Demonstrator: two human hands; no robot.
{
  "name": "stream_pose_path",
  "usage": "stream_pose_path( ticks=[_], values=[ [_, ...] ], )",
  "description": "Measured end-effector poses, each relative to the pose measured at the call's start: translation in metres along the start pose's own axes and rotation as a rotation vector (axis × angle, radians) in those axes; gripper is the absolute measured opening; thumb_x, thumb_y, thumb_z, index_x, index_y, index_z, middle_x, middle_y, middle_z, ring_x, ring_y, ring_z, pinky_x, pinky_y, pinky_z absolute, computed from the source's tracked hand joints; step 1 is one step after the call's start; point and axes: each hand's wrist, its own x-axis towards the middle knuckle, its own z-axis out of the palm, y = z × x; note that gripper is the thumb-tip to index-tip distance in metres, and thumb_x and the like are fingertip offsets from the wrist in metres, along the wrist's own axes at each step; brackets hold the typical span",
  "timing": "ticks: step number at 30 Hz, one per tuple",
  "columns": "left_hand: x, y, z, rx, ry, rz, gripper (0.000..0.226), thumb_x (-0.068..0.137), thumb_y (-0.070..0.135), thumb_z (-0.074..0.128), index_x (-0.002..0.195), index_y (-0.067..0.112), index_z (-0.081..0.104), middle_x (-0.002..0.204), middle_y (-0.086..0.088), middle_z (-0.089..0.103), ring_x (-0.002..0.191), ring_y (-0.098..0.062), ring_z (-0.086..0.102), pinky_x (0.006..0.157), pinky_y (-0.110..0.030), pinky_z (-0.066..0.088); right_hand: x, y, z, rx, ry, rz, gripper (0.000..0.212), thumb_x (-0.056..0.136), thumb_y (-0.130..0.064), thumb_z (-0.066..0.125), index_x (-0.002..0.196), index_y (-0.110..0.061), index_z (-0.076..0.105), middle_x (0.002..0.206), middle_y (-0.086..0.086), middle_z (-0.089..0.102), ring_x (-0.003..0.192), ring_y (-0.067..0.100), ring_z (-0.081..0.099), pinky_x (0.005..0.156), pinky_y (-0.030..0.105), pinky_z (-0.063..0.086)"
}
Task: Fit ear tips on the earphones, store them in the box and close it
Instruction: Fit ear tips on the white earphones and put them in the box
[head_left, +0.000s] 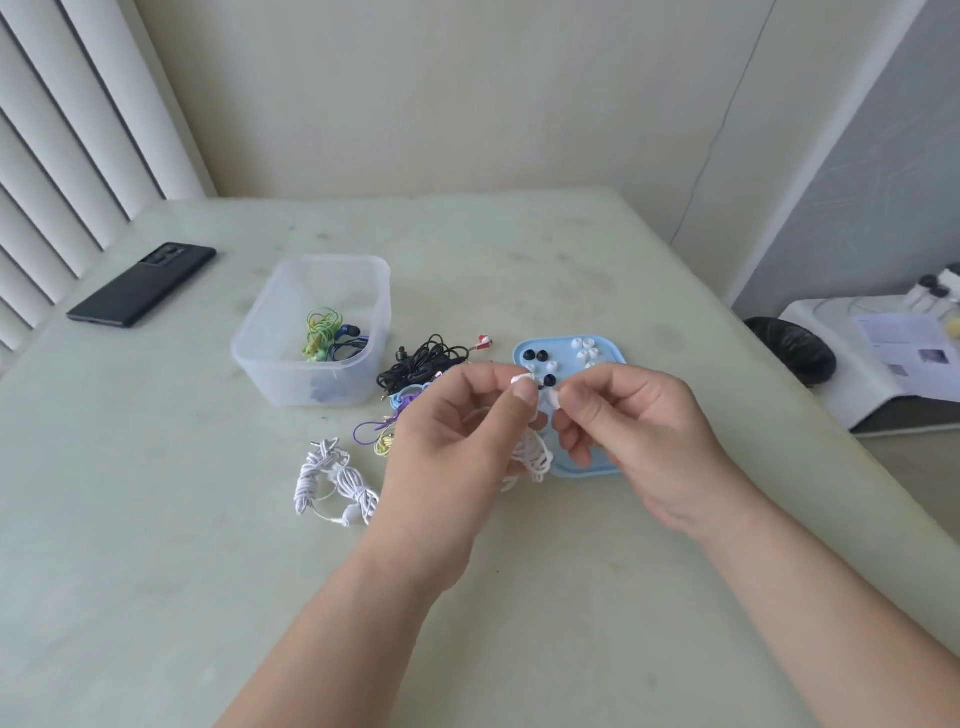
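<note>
My left hand (457, 431) pinches a white earbud at its fingertips, and the bundled white earphone cable (532, 454) hangs below it. My right hand (639, 421) pinches a small white ear tip (550, 399) right against that earbud. Behind both hands lies the light blue lid (610, 353) with loose black and white ear tips on it. The clear plastic box (311, 332) stands open to the left, holding green and blue earphones (330, 340). Black earphones (423, 364), purple and yellow ones (382, 434) and another white bundle (335, 480) lie on the table.
A black phone (143, 285) lies at the far left of the pale green table (156, 545). Vertical blinds run along the left. Off the right table edge sit a white unit with papers (893, 353) and a black bin (792, 348).
</note>
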Motion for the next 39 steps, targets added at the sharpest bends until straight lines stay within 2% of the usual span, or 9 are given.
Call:
stream_pose_path(
  ticks=[4,8,14,19,23,27,32,36,39],
  values=[
    [0.000,0.003,0.002,0.065,-0.018,0.066,0.009,0.099,0.019,0.070,0.097,0.010,0.070,0.082,-0.005,0.073,0.078,-0.021,0.068,0.072,-0.046,0.054,-0.003,-0.001,0.004,-0.076,0.007,-0.026,0.021,0.086,-0.027,0.070,0.083,-0.007,0.074,0.066,0.007,0.064,0.059,0.021,0.055,0.053,0.027,0.046],
    [-0.006,0.004,-0.002,0.140,-0.041,0.081,0.011,0.101,0.017,0.066,0.096,0.008,0.066,0.079,-0.011,0.071,0.072,-0.022,0.067,0.069,-0.058,0.059,-0.007,-0.003,0.007,-0.134,-0.048,-0.023,0.016,0.087,-0.023,0.073,0.080,-0.009,0.074,0.063,0.006,0.061,0.057,0.017,0.052,0.052,0.023,0.044],
    [-0.009,0.002,-0.004,0.203,-0.001,0.083,0.013,0.103,0.016,0.062,0.101,0.003,0.061,0.071,-0.007,0.065,0.061,-0.022,0.059,0.059,-0.038,0.052,-0.001,-0.014,-0.010,-0.184,0.141,-0.008,0.037,0.087,-0.048,0.069,0.082,-0.012,0.076,0.065,0.005,0.065,0.055,0.016,0.054,0.050,0.022,0.042],
    [-0.006,-0.004,-0.002,0.250,0.048,0.074,0.012,0.103,0.016,0.063,0.101,0.004,0.062,0.068,-0.005,0.066,0.059,-0.021,0.057,0.053,-0.025,0.049,0.016,-0.010,-0.047,-0.535,0.291,-0.027,0.014,0.096,-0.022,0.070,0.082,-0.021,0.074,0.065,-0.008,0.069,0.058,0.004,0.059,0.062,0.024,0.050],
    [-0.004,-0.009,-0.001,0.288,0.072,0.082,0.009,0.102,0.016,0.063,0.101,0.006,0.063,0.068,-0.003,0.067,0.059,-0.019,0.059,0.053,-0.023,0.049,0.016,-0.009,-0.048,-0.640,0.199,-0.029,0.007,0.089,-0.017,0.076,0.085,-0.023,0.075,0.074,-0.005,0.071,0.058,0.004,0.057,0.062,0.020,0.049],
    [-0.003,-0.010,0.001,0.310,0.081,0.076,0.009,0.102,0.016,0.064,0.101,0.007,0.064,0.068,-0.005,0.068,0.058,-0.021,0.060,0.055,-0.027,0.052,0.005,-0.010,-0.037,-0.848,-0.053,-0.023,0.009,0.087,-0.021,0.079,0.079,-0.025,0.076,0.064,-0.024,0.063,0.054,0.002,0.050,0.055,0.012,0.041],
    [-0.003,-0.009,0.001,0.278,0.081,0.065,0.011,0.102,0.014,0.065,0.101,0.003,0.064,0.073,-0.016,0.071,0.059,-0.021,0.063,0.061,-0.038,0.056,0.005,-0.007,-0.036,-1.075,-0.164,0.020,0.007,0.088,-0.026,0.076,0.091,-0.033,0.078,0.072,-0.024,0.062,0.063,-0.007,0.054,0.066,0.023,0.040],
    [-0.005,-0.009,0.000,0.254,0.062,0.076,0.016,0.102,0.013,0.065,0.099,-0.003,0.065,0.072,-0.015,0.070,0.060,-0.023,0.062,0.062,-0.042,0.055,0.003,-0.005,-0.033,-1.073,-0.135,-0.031,0.008,0.090,-0.023,0.074,0.088,-0.030,0.077,0.065,-0.031,0.059,0.062,-0.008,0.053,0.060,0.020,0.038],
    [-0.006,-0.008,-0.002,0.218,0.046,0.081,0.019,0.100,0.016,0.069,0.097,-0.003,0.069,0.078,-0.019,0.071,0.063,-0.025,0.062,0.064,-0.041,0.056,0.000,-0.008,-0.026,-0.741,-0.048,-0.094,0.009,0.090,-0.016,0.076,0.087,-0.024,0.078,0.068,-0.027,0.067,0.058,-0.001,0.054,0.058,0.011,0.042]
  ],
)
